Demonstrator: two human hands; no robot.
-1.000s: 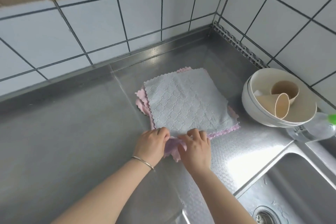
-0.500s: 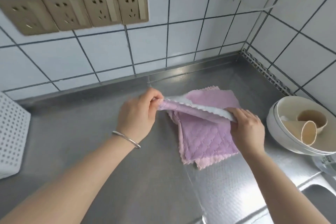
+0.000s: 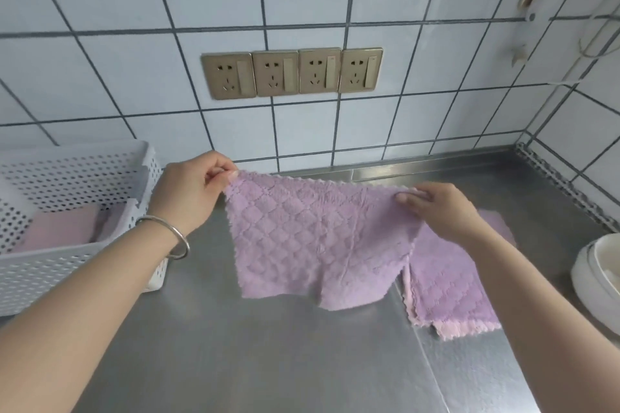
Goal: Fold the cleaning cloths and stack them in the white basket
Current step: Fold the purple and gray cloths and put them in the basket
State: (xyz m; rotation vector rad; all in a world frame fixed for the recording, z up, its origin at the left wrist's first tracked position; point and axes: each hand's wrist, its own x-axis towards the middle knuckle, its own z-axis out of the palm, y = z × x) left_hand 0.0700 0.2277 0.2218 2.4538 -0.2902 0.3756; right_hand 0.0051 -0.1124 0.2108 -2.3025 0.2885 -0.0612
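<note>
**Purple cloth up in the air, ready to fold**

Both hands hold one purple cloth [image 3: 318,238] up over the metal bench [image 3: 235,345]. The left hand [image 3: 188,194] pinches the top left corner. The right hand [image 3: 446,208] pinches the top right corner. So each grip is grasping the cloth, w/ the top edge pulled flat and the rest hanging down. The bottom edge hangs uneven, w/ a crease near the middle.

More cloths [image 3: 449,282] lie flat on the bench, under and beside the right arm. A pink one peeks out at the bottom of that pile. The white basket [image 3: 67,265] sits at the left, near the left wrist. Some pink folded cloths [image 3: 60,228] are in it already.

I think the job is partway done: some cloths in, some not yet.

What could go wrong:
- The cloth is soft and floppy. If one pinch slips, that corner drops and the fold goes crooked.
- The crease at the bottom may stay in, so the fold comes out lumpy, not neat.
- The hanging edge is close to the pile. It may drag on the top cloth and mess up the pile.
- The bowl [image 3: 593,271] sits near the right elbow. A big swing might bump it.
</note>
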